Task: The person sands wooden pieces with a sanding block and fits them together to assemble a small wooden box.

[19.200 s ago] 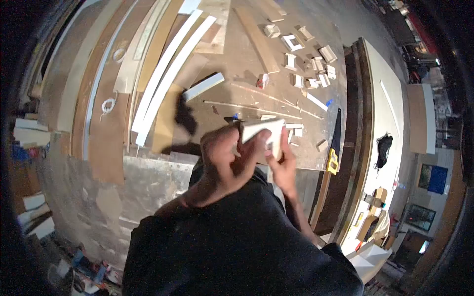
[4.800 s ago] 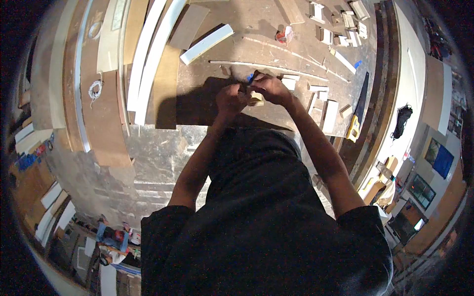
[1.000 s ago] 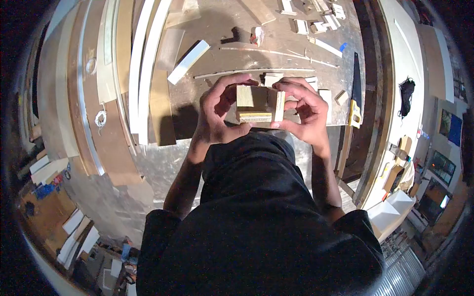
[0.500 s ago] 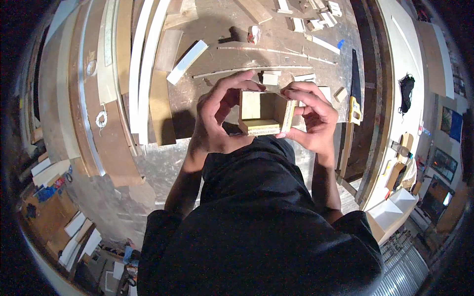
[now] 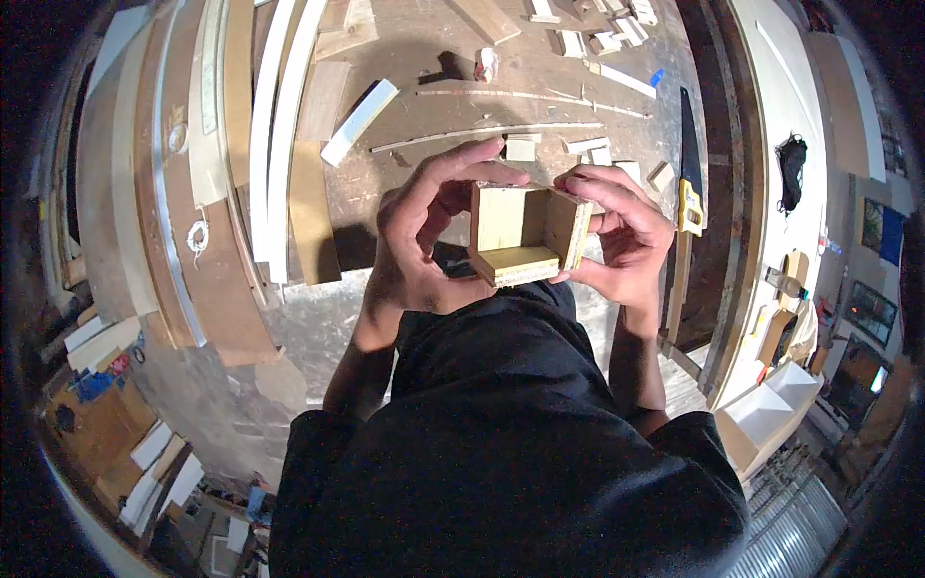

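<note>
Between my two hands is a small wooden box (image 5: 520, 262), made of short boards with one side open toward me. My left hand (image 5: 424, 231) is curved round its left side, the thumb at the lower corner and the fingers at the upper edge. Gripping the right wall, my right hand (image 5: 631, 231) has its fingers over the top and its thumb low on the edge. The box is held in the air above my lap, near the workbench's front edge. Its far outer faces are hidden.
On the workbench (image 5: 424, 67) lie thin wooden strips (image 5: 501, 131), a white-edged block (image 5: 359, 122) and several offcuts (image 5: 617, 34). A handsaw with a yellow handle (image 5: 690, 207) rests at the right edge. Long boards (image 5: 226, 279) stand at left; a black cord bundle (image 5: 791, 173) lies at right.
The box has tilted and turned a little, showing more of its inside floor. Both hands stay on it, and the right one has shifted slightly to the right.
</note>
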A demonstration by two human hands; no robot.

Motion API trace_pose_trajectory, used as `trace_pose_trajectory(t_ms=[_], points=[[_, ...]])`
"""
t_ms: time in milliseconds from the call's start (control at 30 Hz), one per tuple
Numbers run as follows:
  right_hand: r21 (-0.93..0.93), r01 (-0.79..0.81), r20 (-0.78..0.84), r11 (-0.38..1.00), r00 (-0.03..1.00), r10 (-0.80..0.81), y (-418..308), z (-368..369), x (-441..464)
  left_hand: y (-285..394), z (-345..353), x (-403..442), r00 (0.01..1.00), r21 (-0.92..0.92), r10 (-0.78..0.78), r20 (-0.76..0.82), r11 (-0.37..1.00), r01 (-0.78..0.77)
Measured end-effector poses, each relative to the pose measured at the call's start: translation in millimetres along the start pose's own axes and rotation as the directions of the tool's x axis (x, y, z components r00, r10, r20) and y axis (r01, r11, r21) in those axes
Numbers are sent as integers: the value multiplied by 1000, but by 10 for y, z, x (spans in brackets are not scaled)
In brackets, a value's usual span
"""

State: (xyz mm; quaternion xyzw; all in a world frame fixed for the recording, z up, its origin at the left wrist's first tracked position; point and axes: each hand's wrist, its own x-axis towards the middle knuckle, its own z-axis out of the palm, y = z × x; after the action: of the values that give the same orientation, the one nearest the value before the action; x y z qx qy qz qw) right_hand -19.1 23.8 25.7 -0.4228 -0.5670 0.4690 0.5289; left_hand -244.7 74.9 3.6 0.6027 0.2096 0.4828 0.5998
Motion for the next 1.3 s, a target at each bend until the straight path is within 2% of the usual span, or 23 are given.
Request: trace_pose_trajectory(t_ms=[233, 300, 367, 433, 567, 700, 767, 900, 967, 1067, 1300], points=[[84, 75, -52, 994, 996, -71, -71, 53, -67, 53, 90, 16, 999, -114, 38, -2, 993, -38], [76, 59, -43, 995, 998, -56, -85, 47, -90, 116, 203, -10, 979, -109, -105, -176, 990, 87], [79, 79, -42, 994, 996, -76, -99, 49, -106, 92, 209, -13, 982, -74, -77, -174, 995, 65], [86, 97, -39, 992, 995, -94, -121, 59, -119, 65, 157, -31, 998, -198, -25, -60, 980, 13], [73, 110, -98, 991, 990, -103, -234, 81, -129, 47, 180, -9, 998, -193, -24, -52, 981, 13], [91, 89, -127, 992, 989, -78, -332, 106, -140, 73, 261, 22, 991, -213, 1, -130, 977, -29], [86, 85, -120, 993, 990, -74, -357, 105, -149, 166, 303, 49, 990, -269, -82, -117, 962, 48], [46, 55, -109, 997, 993, -49, -406, 97, -148, 34, 320, 30, 994, -240, -55, -98, 970, 30], [37, 50, -111, 998, 993, -45, -405, 87, -150, -12, 296, 56, 998, -126, 18, -60, 992, -25], [36, 56, -117, 998, 992, -52, -407, 78, -138, -34, 327, 63, 996, -194, -56, -64, 980, 43], [35, 56, -168, 998, 985, -49, -495, 46, -116, 21, 433, 108, 990, -268, -110, -93, 960, 81]])
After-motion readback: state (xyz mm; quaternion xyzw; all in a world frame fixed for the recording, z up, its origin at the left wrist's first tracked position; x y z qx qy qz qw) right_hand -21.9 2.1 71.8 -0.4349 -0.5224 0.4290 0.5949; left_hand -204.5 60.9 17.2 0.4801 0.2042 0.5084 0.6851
